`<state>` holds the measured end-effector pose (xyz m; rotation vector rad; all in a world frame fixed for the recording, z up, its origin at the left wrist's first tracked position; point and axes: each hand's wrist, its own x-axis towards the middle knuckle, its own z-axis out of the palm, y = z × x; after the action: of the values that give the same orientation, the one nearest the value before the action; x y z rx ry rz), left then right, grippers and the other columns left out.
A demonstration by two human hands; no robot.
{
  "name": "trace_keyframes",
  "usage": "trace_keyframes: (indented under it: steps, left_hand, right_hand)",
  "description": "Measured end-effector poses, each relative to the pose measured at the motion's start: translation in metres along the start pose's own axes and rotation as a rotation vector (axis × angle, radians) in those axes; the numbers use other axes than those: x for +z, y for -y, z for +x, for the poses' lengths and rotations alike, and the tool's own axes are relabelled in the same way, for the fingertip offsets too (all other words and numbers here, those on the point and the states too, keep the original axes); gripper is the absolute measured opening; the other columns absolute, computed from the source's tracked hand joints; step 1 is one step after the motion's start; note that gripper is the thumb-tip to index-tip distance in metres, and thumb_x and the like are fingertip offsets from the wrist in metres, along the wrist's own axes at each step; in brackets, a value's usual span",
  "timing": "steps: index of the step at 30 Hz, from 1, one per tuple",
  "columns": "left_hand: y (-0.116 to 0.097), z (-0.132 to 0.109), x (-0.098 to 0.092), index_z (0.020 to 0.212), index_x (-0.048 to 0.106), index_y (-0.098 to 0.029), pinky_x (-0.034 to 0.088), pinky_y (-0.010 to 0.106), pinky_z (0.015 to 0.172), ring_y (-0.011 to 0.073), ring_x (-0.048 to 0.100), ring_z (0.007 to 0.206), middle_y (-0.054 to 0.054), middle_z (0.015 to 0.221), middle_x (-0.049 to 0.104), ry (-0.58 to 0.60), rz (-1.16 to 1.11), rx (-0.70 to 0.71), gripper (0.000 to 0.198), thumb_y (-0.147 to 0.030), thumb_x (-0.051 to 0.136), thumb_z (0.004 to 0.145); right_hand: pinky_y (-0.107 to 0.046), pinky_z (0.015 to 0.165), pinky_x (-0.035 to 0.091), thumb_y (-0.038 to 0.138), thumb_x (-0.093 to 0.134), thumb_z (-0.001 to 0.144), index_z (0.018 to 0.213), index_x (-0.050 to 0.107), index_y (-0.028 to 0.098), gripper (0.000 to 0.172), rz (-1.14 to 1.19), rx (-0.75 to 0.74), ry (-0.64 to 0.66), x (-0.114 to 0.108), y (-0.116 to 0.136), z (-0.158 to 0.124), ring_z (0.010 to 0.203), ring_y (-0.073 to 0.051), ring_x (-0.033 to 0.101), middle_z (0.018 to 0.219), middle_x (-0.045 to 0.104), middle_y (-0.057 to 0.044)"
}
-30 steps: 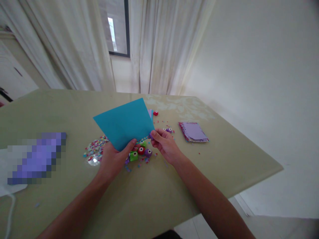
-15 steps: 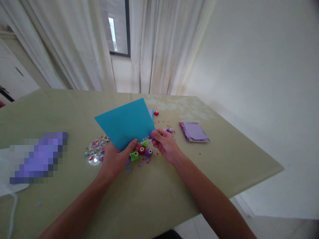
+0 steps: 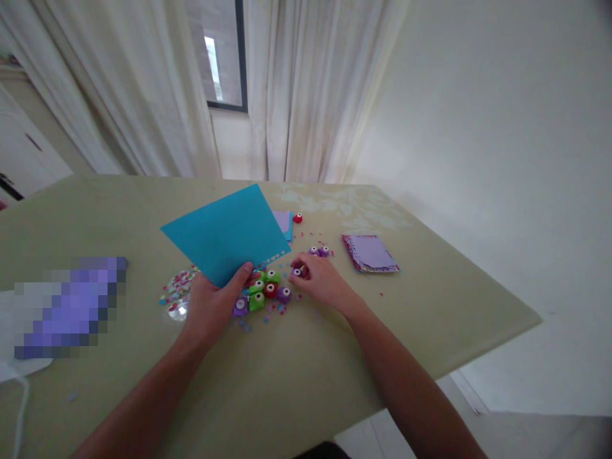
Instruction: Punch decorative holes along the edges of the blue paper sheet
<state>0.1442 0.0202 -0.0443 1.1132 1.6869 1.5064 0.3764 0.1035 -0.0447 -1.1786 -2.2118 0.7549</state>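
My left hand (image 3: 217,303) grips the near edge of a blue sheet of paper (image 3: 224,233), thumb on top, holding it tilted above the table. Small holes run along the sheet's lower right edge. In my right hand (image 3: 320,277), closed fingers hold a small purple craft punch (image 3: 297,273) with a white eye-like button, just off that punched edge. Below the sheet sit several green punches (image 3: 257,301), a red punch (image 3: 270,290) and purple punches (image 3: 284,294). Part of this group is hidden by my left hand and the sheet.
Colourful paper confetti (image 3: 179,287) lies left of my left hand, by a shiny clear round piece (image 3: 178,311). A stack of paper squares (image 3: 371,254) is at right. Two purple punches (image 3: 319,251) and another red punch (image 3: 298,218) stand farther back. A pixelated purple object (image 3: 76,306) lies at left.
My right hand has drawn the purple punch away from the paper's edge and slightly down. The blue sheet has shifted left, uncovering more of the punches and the row of holes.
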Motion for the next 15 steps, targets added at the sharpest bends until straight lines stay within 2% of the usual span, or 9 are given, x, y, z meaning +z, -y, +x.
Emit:
trace_keyframes:
  steps: [2, 4, 7, 9, 12, 15]
  left_hand:
    - [-0.003, -0.001, 0.0, 0.09, 0.082, -0.019, 0.065, 0.039, 0.069, 0.0317, 0.082, 0.077, 0.009, 0.086, 0.085, -0.006, -0.004, -0.012, 0.038, -0.054, 0.086, 0.078]
    - [-0.006, -0.002, -0.001, 0.089, 0.081, -0.019, 0.065, 0.039, 0.067, 0.0318, 0.082, 0.076, 0.009, 0.084, 0.085, -0.007, -0.016, -0.023, 0.036, -0.053, 0.086, 0.077]
    - [-0.006, -0.001, 0.0, 0.091, 0.081, -0.019, 0.066, 0.039, 0.069, 0.0321, 0.082, 0.077, 0.009, 0.084, 0.085, -0.012, -0.026, -0.037, 0.038, -0.053, 0.086, 0.077]
    - [-0.003, 0.0, 0.0, 0.094, 0.081, -0.018, 0.066, 0.039, 0.07, 0.0321, 0.083, 0.079, 0.009, 0.085, 0.085, -0.017, -0.025, -0.039, 0.04, -0.054, 0.086, 0.077]
    - [0.002, 0.001, 0.0, 0.096, 0.08, -0.018, 0.066, 0.039, 0.071, 0.0314, 0.082, 0.078, 0.008, 0.086, 0.085, -0.013, -0.032, -0.039, 0.043, -0.056, 0.087, 0.077]
    - [0.003, 0.002, 0.0, 0.095, 0.08, -0.018, 0.066, 0.039, 0.07, 0.0309, 0.082, 0.077, 0.008, 0.085, 0.085, -0.013, -0.062, -0.061, 0.042, -0.055, 0.087, 0.076]
  right_hand:
    - [-0.034, 0.075, 0.047, 0.031, 0.08, 0.091, 0.103, 0.081, 0.023, 0.015, 0.059, -0.018, 0.077, 0.004, -0.001, 0.0, 0.076, -0.02, 0.067, 0.086, 0.076, -0.004]
    - [-0.034, 0.075, 0.049, 0.038, 0.075, 0.097, 0.106, 0.081, 0.023, 0.018, 0.119, -0.04, 0.065, 0.002, -0.003, 0.002, 0.076, -0.02, 0.069, 0.093, 0.079, -0.005]
    - [-0.036, 0.084, 0.051, 0.03, 0.068, 0.102, 0.109, 0.079, 0.022, 0.016, 0.015, -0.02, -0.155, -0.014, -0.012, 0.006, 0.086, -0.021, 0.069, 0.105, 0.078, -0.008]
    - [-0.038, 0.091, 0.051, 0.023, 0.072, 0.097, 0.108, 0.078, 0.019, 0.014, -0.164, 0.036, -0.231, -0.026, -0.018, 0.008, 0.093, -0.022, 0.068, 0.109, 0.075, -0.01]
    - [-0.038, 0.095, 0.05, 0.016, 0.08, 0.089, 0.11, 0.076, 0.016, 0.022, -0.353, 0.079, -0.09, -0.036, -0.026, 0.009, 0.101, -0.025, 0.067, 0.113, 0.072, -0.012]
    - [-0.038, 0.097, 0.05, 0.01, 0.079, 0.087, 0.106, 0.074, 0.016, 0.021, -0.415, 0.053, 0.034, -0.034, -0.028, 0.008, 0.107, -0.027, 0.066, 0.115, 0.071, -0.013]
